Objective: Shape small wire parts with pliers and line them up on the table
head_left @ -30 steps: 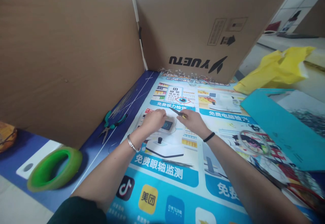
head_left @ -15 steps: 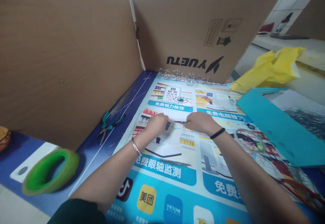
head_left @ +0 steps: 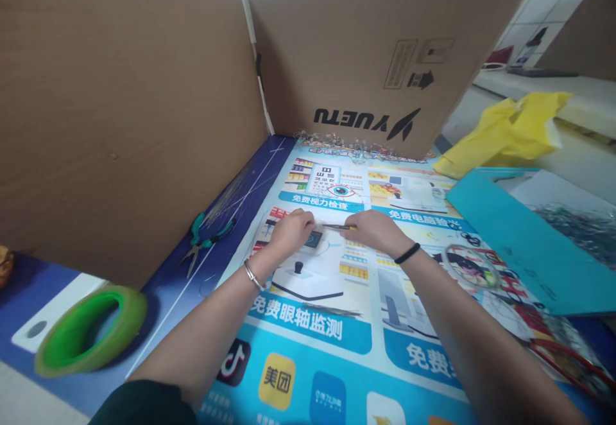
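Note:
My left hand (head_left: 294, 231) is closed in a pinch at the middle of the printed mat. A thin wire (head_left: 337, 245), hard to make out, curves faintly below its fingertips. My right hand (head_left: 375, 229) is wrapped round a slim, pointed metal tool (head_left: 334, 226) with a bit of yellow at its grip; its exact kind is unclear. The tool's tip points left and lies close to the left fingertips. Whether it touches the wire cannot be seen.
Teal-handled pliers (head_left: 205, 239) lie left, beside cut wires (head_left: 226, 200). A green tape roll (head_left: 91, 329) stands front left. Cardboard walls (head_left: 135, 104) rise left and behind. On the right are a turquoise box (head_left: 510, 239) of wire pieces, a yellow bag (head_left: 505, 133) and a clear ring (head_left: 471, 268).
Both hands have shifted slightly left, and the tool's tip is nearer the left fingertips. The wire loop by the left hand shows less clearly. The camera view has moved a little.

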`<state>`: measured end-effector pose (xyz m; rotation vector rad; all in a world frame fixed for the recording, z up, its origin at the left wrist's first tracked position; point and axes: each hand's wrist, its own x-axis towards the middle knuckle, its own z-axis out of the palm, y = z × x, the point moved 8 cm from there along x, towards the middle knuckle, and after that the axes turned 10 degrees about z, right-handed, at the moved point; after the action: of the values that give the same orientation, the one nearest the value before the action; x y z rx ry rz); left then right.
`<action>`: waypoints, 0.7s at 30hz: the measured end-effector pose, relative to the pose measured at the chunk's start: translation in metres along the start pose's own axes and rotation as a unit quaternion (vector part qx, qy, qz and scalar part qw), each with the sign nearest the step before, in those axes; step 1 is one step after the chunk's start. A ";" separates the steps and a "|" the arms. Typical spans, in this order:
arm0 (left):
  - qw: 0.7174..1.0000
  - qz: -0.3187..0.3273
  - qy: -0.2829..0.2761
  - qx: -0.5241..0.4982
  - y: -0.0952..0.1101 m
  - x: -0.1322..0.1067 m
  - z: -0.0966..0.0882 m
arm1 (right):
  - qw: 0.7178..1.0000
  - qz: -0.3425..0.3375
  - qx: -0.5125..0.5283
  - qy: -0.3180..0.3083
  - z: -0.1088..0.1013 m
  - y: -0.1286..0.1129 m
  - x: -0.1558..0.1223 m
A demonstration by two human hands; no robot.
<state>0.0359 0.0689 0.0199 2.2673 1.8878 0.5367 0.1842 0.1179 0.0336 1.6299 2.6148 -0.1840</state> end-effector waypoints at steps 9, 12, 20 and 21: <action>0.954 -0.031 0.073 -0.288 -0.019 0.006 -0.009 | 0.996 -0.046 0.077 0.028 -0.005 -0.006 0.001; 0.929 -0.052 0.064 -0.361 -0.020 0.006 -0.002 | 0.994 -0.033 0.097 0.039 -0.007 -0.004 0.001; 0.875 -0.111 0.110 -0.458 -0.024 0.002 0.005 | 0.981 -0.027 0.186 0.040 0.010 -0.010 0.004; 0.867 -0.120 0.121 -0.469 -0.025 0.002 0.005 | 0.978 -0.031 0.201 0.037 0.013 -0.012 0.004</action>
<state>0.0144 0.0760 0.0074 1.3483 1.4410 1.3701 0.1712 0.1141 0.0217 1.6873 2.8263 -0.7111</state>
